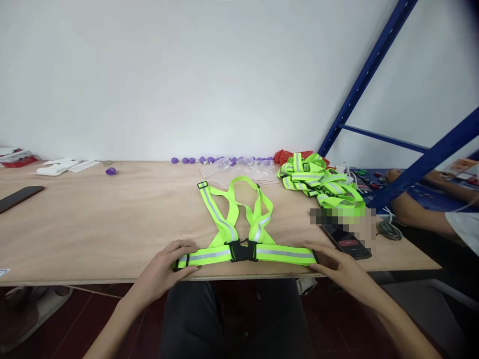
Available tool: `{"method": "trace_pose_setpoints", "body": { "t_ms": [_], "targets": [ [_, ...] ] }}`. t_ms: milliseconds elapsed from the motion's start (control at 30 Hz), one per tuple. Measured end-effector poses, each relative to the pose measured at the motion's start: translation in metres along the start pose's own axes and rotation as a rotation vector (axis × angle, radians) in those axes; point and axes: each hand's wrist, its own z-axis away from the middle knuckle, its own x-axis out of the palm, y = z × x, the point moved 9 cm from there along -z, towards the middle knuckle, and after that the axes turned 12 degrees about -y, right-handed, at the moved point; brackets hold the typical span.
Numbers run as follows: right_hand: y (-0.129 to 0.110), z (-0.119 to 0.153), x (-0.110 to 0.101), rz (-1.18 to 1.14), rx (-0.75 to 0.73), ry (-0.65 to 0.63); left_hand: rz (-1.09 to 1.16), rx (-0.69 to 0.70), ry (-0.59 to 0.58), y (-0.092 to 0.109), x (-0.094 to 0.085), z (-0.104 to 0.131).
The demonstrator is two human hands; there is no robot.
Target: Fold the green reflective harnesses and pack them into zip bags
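Observation:
A neon-yellow reflective harness (284, 253) with grey stripes lies on the wooden table near its front edge. Its waist belt runs straight across, joined by a black buckle (243, 251) in the middle. Two shoulder straps spread toward the back, with a black slider at the upper left. My left hand (172, 262) holds the belt's left end, thumb and fingers at its two edges beside a black slider. At the right end, my right hand (335, 262) grips the belt the same way; part of that end is hidden by the fingers.
A heap of similar harnesses (318, 179) sits at the right, beside a phone (346, 239) and a computer mouse (389, 230). Clear plastic bags (239, 170) and several purple rolls lie by the wall. Blue rack posts (430, 164) rise at the right, where another person's arm (415, 209) shows.

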Motion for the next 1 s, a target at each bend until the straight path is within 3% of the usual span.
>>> {"method": "trace_pose_setpoints", "body": {
  "t_ms": [100,267,367,500,600,733,867,1000],
  "targets": [
    [0.004,-0.003,0.001,-0.188,-0.004,0.088,-0.010,-0.005,-0.017,-0.005,-0.001,0.003],
    [0.021,-0.011,-0.006,-0.577,-0.102,0.437,0.005,0.004,-0.003,-0.002,-0.009,-0.004],
    [0.016,-0.020,-0.013,-0.552,-0.141,0.504,-0.013,0.011,0.029,-0.002,-0.015,-0.010],
    [-0.014,-0.024,-0.025,-0.089,-0.242,0.408,-0.043,0.001,0.057,-0.007,-0.023,-0.010],
    [-0.021,-0.021,-0.016,0.207,-0.323,0.259,-0.072,-0.017,0.057,-0.012,-0.024,-0.002],
    [-0.009,-0.011,0.005,0.362,-0.347,0.126,-0.122,0.007,-0.005,-0.012,-0.013,0.009],
    [-0.006,-0.005,0.014,0.443,-0.324,0.109,-0.209,0.008,-0.011,-0.009,-0.009,0.015],
    [-0.020,-0.002,0.014,0.536,-0.317,0.131,-0.235,-0.011,0.021,-0.006,-0.009,0.024]
  ]
}}
